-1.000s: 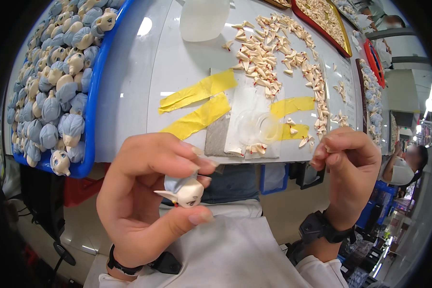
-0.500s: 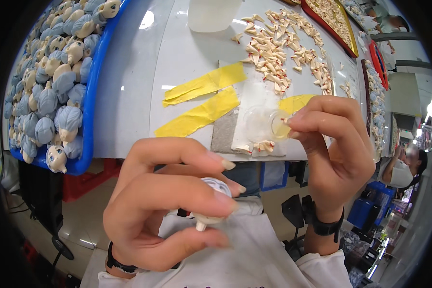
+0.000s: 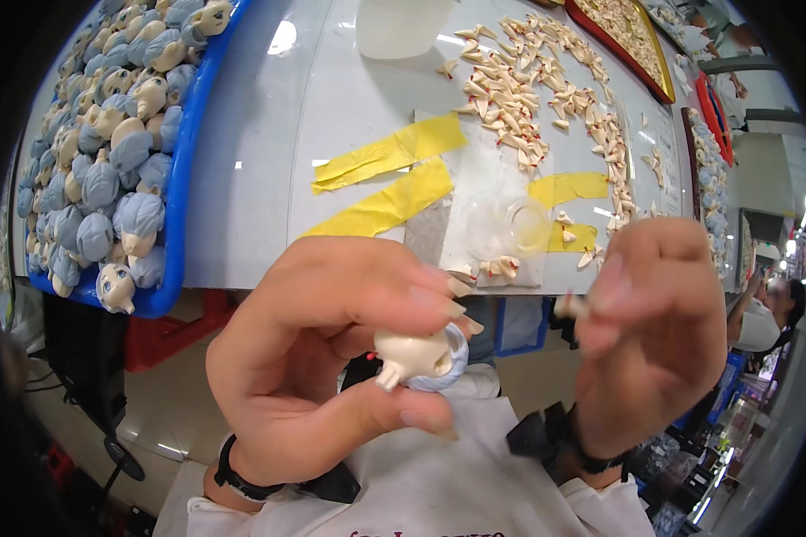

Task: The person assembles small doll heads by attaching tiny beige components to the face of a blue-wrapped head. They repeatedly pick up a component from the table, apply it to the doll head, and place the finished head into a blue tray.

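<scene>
My left hand holds a small doll head between thumb and fingers, above my lap. The head is tilted, with cream skin, pale blue hair, a neck peg sticking out at the lower left and a hole in its side; a small red spot shows at its left. To its right, my right hand is blurred, with thumb and fingers pinching a small cream pointed piece. That piece is apart from the head. Beyond the hands, a clear shallow dish sits at the table's near edge.
A blue tray of similar heads stands at the left. Yellow tape strips stick to the white table. Many cream pieces with red ends lie scattered at the back right. A translucent tub and a red-rimmed tray stand farther back.
My right hand has come away from the clear dish, toward me, with the small piece in its pinch. In my left hand the doll head has turned, now showing its side hole.
</scene>
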Available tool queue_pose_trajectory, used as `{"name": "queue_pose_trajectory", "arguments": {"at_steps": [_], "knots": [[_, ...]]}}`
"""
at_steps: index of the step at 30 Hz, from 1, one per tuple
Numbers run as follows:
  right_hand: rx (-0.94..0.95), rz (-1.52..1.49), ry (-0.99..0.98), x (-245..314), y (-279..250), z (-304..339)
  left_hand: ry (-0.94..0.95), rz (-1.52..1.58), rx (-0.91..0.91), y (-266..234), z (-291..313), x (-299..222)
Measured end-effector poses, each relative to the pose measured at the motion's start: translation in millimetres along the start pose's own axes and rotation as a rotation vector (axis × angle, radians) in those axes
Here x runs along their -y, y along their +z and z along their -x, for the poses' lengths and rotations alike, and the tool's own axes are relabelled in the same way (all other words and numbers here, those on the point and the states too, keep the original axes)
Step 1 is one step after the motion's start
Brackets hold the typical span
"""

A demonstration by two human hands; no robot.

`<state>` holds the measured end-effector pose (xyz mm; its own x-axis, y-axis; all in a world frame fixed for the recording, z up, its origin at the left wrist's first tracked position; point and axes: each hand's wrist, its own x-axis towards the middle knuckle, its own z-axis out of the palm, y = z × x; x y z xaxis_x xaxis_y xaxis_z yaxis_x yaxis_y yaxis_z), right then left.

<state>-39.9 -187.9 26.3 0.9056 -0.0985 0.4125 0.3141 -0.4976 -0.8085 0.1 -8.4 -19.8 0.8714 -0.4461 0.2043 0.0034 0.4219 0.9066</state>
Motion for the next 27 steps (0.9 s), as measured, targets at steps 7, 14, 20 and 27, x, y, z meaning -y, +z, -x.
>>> {"name": "queue_pose_trajectory", "arguments": {"at_steps": [7, 14, 20, 27], "knots": [[0.055, -0.093, 0.016, 9.8, 21.1, 7.4, -0.007, -0.083, 0.004, 0.5, 4.3, -0.7], [0.078, 0.077, -0.045, 11.6, 20.3, 7.4, -0.087, -0.197, -0.022, -2.5, 10.8, -9.5], [0.131, 0.104, -0.095, 6.9, 15.1, 7.5, -0.041, -0.28, -0.013, -3.2, 11.8, -6.4], [0.226, -0.408, 0.343, 17.3, 4.2, 15.9, 0.331, -0.633, 0.083, 10.4, -4.1, -11.0]]}}
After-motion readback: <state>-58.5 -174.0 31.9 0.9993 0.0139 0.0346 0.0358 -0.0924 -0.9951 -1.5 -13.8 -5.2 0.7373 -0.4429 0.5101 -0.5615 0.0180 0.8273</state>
